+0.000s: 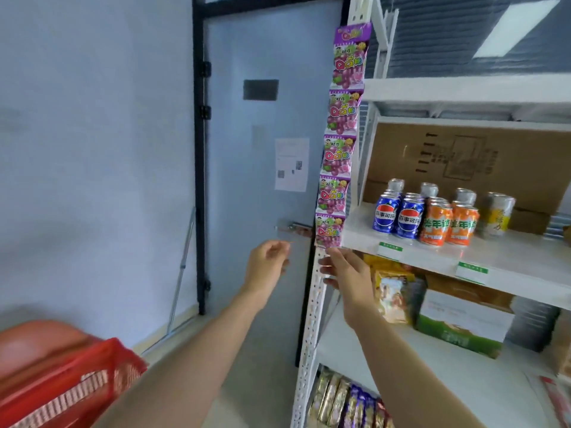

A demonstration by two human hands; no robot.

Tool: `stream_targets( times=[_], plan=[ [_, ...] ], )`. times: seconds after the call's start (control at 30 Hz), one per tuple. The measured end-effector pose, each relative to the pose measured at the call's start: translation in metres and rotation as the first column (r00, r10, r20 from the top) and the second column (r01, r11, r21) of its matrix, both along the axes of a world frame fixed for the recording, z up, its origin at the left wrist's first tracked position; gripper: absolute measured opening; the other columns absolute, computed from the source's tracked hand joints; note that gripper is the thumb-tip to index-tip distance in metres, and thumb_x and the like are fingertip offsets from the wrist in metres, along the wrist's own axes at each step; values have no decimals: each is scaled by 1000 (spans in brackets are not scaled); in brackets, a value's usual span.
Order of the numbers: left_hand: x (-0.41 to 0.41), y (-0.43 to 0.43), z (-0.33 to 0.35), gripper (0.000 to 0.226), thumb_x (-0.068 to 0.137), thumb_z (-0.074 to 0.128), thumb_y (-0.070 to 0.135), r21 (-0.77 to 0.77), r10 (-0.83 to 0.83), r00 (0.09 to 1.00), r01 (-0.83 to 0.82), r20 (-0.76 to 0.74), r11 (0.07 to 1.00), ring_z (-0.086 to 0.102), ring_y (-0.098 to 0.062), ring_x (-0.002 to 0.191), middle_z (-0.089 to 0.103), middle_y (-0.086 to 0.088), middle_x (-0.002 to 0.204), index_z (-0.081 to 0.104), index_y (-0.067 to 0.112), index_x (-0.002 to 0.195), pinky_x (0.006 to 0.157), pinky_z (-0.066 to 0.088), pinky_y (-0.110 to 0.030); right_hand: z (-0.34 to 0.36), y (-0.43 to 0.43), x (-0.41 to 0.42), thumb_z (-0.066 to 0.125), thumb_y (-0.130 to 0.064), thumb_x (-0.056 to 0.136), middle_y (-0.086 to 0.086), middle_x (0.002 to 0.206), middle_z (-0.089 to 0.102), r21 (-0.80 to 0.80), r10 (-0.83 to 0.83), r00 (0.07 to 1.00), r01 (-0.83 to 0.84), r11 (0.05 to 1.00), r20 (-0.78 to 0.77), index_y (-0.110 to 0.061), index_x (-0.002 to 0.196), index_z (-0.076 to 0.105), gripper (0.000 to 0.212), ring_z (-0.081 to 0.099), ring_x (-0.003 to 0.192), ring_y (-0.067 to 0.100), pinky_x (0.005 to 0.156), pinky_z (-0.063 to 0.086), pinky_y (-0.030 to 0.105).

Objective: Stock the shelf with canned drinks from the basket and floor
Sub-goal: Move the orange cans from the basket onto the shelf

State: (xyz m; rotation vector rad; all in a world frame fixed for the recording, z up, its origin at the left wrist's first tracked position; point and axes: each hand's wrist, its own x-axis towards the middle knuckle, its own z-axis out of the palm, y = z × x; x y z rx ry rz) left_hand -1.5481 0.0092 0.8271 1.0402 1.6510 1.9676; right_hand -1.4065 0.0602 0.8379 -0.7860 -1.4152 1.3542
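Blue cola cans (398, 216), orange soda cans (448, 223) and a yellow can (497, 214) stand in rows on a white shelf board (432, 254). A red basket (71, 387) shows at the lower left, its contents hidden. My left hand (267, 267) hangs in the air in front of the door, fingers loosely curled, holding nothing. My right hand (346, 273) is raised beside the shelf's white upright, its fingertips at the bottom pack of a hanging strip of purple candy packs (340, 140); whether it pinches the pack is unclear.
A grey door (256, 180) with a handle (293, 228) stands behind the hands. Cardboard boxes (463, 162) sit behind the cans. Snack bags (392, 291) and a green-and-white box (460, 325) fill the lower shelf. Packets (346, 403) line the bottom shelf.
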Motion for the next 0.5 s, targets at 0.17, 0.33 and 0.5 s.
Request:
stream_targets(
  times=[0.17, 0.33, 0.5],
  plan=[
    [-60, -72, 4, 10, 97, 56, 18, -9, 134, 991, -134, -2, 991, 63, -14, 74, 69, -3, 91, 64, 13, 96, 70, 52, -28, -1, -53, -70, 55, -22, 98, 2, 78, 67, -5, 151, 988, -151, 989, -20, -13, 88, 64, 16, 61, 70, 15, 64, 47, 27],
    [-128, -146, 6, 14, 97, 55, 20, -46, 233, 972, -235, -34, 971, 65, -16, 79, 70, -4, 93, 66, 11, 100, 75, 53, -29, -6, -110, -154, 55, -23, 98, 3, 81, 68, -11, 304, 953, -304, 953, -7, -12, 92, 65, 17, 63, 73, 15, 65, 49, 26],
    [-220, -238, -6, 11, 96, 57, 18, -86, 354, 933, -358, -60, 930, 65, -17, 77, 70, -4, 92, 64, 20, 89, 71, 52, -28, -21, -189, -257, 55, -23, 98, 5, 83, 70, -49, 467, 884, -467, 883, -10, -10, 94, 66, 17, 64, 76, 18, 69, 51, 28]
  ],
)
